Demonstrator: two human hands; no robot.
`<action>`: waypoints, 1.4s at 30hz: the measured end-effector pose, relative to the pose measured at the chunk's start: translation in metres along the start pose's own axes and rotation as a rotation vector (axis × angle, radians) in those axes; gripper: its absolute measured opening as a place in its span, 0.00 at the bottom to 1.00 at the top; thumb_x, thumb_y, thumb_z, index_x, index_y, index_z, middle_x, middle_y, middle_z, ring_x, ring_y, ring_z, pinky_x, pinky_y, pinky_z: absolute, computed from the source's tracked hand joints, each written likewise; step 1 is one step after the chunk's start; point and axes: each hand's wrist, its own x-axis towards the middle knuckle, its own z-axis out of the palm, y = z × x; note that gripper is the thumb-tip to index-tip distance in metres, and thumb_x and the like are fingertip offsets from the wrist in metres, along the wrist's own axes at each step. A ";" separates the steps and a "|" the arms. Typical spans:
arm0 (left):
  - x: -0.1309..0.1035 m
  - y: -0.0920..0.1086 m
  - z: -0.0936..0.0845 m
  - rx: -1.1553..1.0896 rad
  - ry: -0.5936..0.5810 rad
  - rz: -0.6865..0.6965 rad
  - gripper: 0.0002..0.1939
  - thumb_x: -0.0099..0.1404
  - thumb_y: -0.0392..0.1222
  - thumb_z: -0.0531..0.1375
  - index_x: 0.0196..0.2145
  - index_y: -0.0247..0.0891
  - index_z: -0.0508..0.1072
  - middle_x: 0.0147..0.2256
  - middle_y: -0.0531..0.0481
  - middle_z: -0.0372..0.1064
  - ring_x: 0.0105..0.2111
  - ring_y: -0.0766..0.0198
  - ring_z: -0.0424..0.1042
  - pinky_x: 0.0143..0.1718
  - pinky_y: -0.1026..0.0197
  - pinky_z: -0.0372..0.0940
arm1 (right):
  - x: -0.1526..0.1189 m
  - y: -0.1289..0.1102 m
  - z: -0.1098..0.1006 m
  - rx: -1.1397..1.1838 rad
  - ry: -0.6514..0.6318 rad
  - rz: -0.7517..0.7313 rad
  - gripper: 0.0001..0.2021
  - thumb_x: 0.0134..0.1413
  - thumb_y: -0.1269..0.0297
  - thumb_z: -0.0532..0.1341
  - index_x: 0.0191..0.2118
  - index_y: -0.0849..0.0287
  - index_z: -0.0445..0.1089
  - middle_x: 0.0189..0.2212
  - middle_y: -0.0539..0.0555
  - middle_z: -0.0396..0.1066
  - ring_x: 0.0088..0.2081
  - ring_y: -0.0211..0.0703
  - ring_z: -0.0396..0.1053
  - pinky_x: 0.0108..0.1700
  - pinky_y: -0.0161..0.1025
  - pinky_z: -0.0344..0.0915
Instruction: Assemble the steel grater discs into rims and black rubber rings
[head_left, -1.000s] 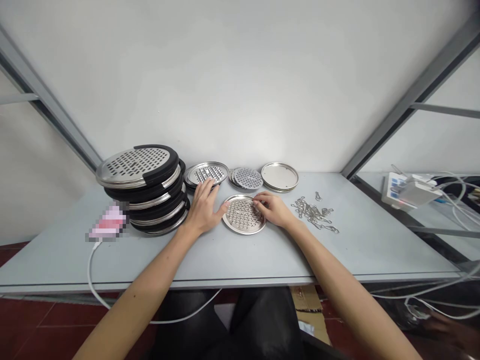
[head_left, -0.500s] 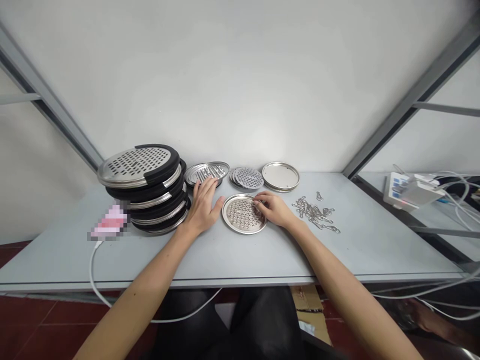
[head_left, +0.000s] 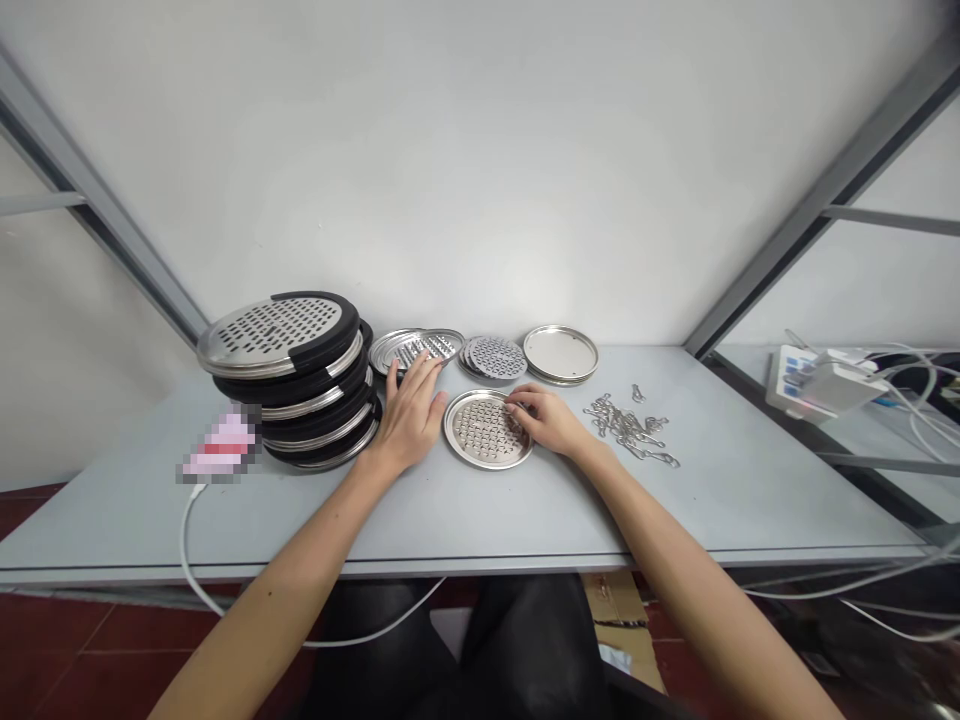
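Note:
A round metal plate with a perforated centre [head_left: 486, 432] lies flat on the grey table in front of me. My right hand [head_left: 546, 415] rests at its right edge with bent fingers on the rim; whether they pinch it is hard to tell. My left hand [head_left: 410, 415] lies to the left of the plate, fingers spread, its fingertips at the front edge of some round graters [head_left: 429, 347]. Behind the plate sit thin perforated discs [head_left: 495, 357] and, to their right, a stack of plain metal rings or lids [head_left: 561, 352].
A tall stack of black-rimmed round graters [head_left: 289, 385] stands at the left, beside a blurred pink item [head_left: 222, 447] on a white cable. Small metal clips [head_left: 628, 425] lie in a heap at the right. A power strip [head_left: 801, 382] is beyond the right frame post.
The graters at my left fingertips have shifted slightly to the right. My left hand has barely moved, and my right hand stays on the plate's edge.

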 end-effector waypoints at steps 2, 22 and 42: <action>0.000 0.001 0.000 0.016 -0.003 -0.010 0.21 0.73 0.41 0.43 0.60 0.34 0.61 0.61 0.39 0.61 0.66 0.52 0.51 0.67 0.39 0.35 | 0.000 0.000 0.000 0.001 0.000 0.007 0.13 0.63 0.60 0.55 0.42 0.59 0.76 0.44 0.59 0.73 0.43 0.48 0.73 0.50 0.44 0.67; 0.002 0.010 -0.004 0.001 0.033 0.057 0.21 0.73 0.40 0.44 0.60 0.36 0.61 0.61 0.41 0.61 0.66 0.54 0.50 0.68 0.41 0.33 | -0.001 -0.003 0.001 0.007 0.054 -0.014 0.16 0.62 0.58 0.55 0.48 0.60 0.73 0.49 0.62 0.70 0.51 0.54 0.68 0.56 0.51 0.64; -0.002 0.004 0.001 -0.069 0.076 0.089 0.15 0.67 0.42 0.54 0.49 0.39 0.73 0.50 0.45 0.73 0.57 0.53 0.65 0.65 0.41 0.46 | 0.036 -0.057 0.029 0.342 0.106 -0.117 0.24 0.60 0.70 0.52 0.62 0.55 0.60 0.52 0.57 0.71 0.52 0.47 0.69 0.57 0.50 0.64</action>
